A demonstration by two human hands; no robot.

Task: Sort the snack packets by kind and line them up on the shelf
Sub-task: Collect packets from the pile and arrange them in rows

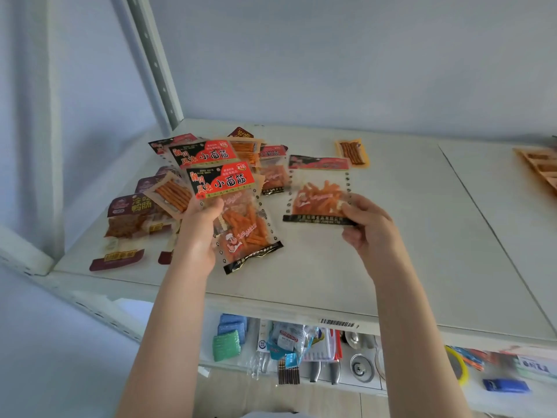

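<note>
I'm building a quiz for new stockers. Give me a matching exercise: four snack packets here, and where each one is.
1. fanned red-label packets
2. single clear packet
3. front brown packet
4. small orange packet

A. alone, towards the back of the shelf
B. in the right hand
C. in the left hand
D. shelf's left front

Pairs: 1-C, 2-B, 3-D, 4-A.
</note>
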